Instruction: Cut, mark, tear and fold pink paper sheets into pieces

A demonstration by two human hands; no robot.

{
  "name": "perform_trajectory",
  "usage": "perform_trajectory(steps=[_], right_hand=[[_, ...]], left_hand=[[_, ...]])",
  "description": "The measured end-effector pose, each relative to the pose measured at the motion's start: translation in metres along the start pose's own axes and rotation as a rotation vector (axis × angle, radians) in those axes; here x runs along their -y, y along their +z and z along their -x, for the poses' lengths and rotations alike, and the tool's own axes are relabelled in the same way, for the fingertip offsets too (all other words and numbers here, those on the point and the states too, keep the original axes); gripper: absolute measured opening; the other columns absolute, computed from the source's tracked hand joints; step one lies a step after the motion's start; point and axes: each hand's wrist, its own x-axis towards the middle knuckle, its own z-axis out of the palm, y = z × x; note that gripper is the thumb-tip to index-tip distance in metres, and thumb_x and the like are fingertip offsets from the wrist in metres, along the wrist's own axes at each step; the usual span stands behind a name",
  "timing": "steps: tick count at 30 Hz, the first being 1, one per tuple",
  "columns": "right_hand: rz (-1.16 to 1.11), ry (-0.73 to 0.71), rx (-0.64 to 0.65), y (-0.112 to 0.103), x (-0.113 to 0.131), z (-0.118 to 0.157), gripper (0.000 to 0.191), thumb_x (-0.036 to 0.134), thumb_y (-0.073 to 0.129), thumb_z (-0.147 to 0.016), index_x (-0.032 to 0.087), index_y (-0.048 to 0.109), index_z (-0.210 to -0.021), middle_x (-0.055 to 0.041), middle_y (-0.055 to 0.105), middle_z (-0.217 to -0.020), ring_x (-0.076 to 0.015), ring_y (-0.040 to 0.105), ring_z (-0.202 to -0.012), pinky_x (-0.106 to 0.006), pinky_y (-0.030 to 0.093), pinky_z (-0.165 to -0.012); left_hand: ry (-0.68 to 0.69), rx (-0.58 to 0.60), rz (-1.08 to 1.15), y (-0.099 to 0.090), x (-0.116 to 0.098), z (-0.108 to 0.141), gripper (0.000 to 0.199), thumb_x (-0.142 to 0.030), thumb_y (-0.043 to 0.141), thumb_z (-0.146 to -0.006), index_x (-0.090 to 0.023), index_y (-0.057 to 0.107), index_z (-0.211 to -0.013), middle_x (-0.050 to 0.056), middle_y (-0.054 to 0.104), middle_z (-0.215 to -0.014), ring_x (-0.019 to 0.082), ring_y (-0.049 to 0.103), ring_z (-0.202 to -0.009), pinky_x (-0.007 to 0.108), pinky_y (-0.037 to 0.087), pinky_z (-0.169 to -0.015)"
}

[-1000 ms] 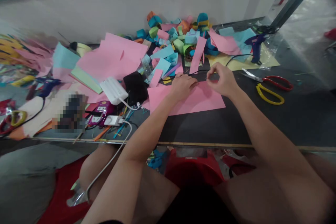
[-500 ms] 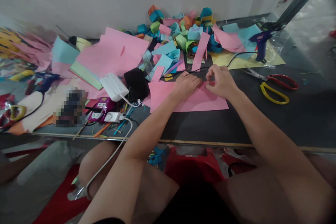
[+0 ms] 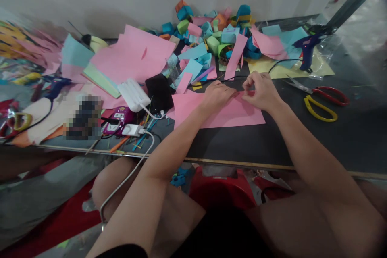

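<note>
A sheet of pink paper (image 3: 238, 117) lies lengthwise on the dark table in front of me. My left hand (image 3: 218, 96) rests flat on it with fingers stretched toward its far edge. At that edge, just to the right, my right hand (image 3: 260, 90) pinches the paper between thumb and curled index finger. A crease or raised fold shows between the two hands. Beyond them, a narrow pink strip (image 3: 236, 56) leans on the pile of cut paper.
Scissors (image 3: 323, 98) with red and yellow handles and a blue glue gun (image 3: 308, 50) lie to the right. Folded paper pieces (image 3: 211, 40) heap against the wall. A white power bank (image 3: 134, 94), a black phone-like object (image 3: 159, 93) and a purple power strip (image 3: 121, 121) sit left.
The view has shifted slightly, so the table things appear a little to the right. My right hand has slid slightly along the paper's far edge, still pinching; my left hand stays flat.
</note>
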Motion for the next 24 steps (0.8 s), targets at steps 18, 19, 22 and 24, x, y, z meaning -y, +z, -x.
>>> perform_trajectory(steps=[18,19,22,24], right_hand=[[0.041,0.073,-0.065,-0.044,-0.041,0.006,0.041,0.016,0.063,-0.062,0.029,0.032,-0.087,-0.001,0.068,-0.078,-0.0246,0.064,-0.075,-0.055,0.044,-0.101],[0.032,0.093,-0.082,-0.047,-0.044,0.007,0.041,0.015,0.063,-0.063,0.029,0.032,-0.087,-0.0028,0.069,-0.08,-0.0246,0.064,-0.076,-0.054,0.046,-0.099],[-0.004,0.11,-0.155,-0.048,-0.042,0.008,0.04,0.016,0.062,-0.068,0.029,0.032,-0.09,-0.0047,0.07,-0.086,-0.0269,0.066,-0.081,-0.052,0.049,-0.093],[0.002,0.055,-0.2,-0.039,-0.029,0.007,0.037,0.016,0.062,-0.07,0.03,0.034,-0.092,-0.0035,0.069,-0.088,-0.0287,0.065,-0.086,-0.053,0.048,-0.094]], left_hand=[[-0.057,0.015,0.001,-0.002,0.008,0.003,0.048,-0.037,0.041,-0.114,-0.02,0.082,-0.096,0.009,0.078,-0.076,0.021,0.073,-0.075,0.038,0.047,-0.079],[-0.073,0.027,-0.001,-0.004,0.01,0.003,0.045,-0.036,0.042,-0.114,-0.02,0.082,-0.098,0.009,0.08,-0.079,0.022,0.074,-0.077,0.039,0.048,-0.08],[-0.1,0.043,0.006,-0.007,0.011,0.004,0.041,-0.035,0.046,-0.113,-0.02,0.081,-0.098,0.009,0.082,-0.086,0.022,0.075,-0.078,0.039,0.049,-0.081],[-0.096,0.045,0.004,-0.008,0.008,0.003,0.041,-0.037,0.046,-0.113,-0.019,0.08,-0.097,0.008,0.081,-0.083,0.021,0.074,-0.077,0.038,0.049,-0.08]])
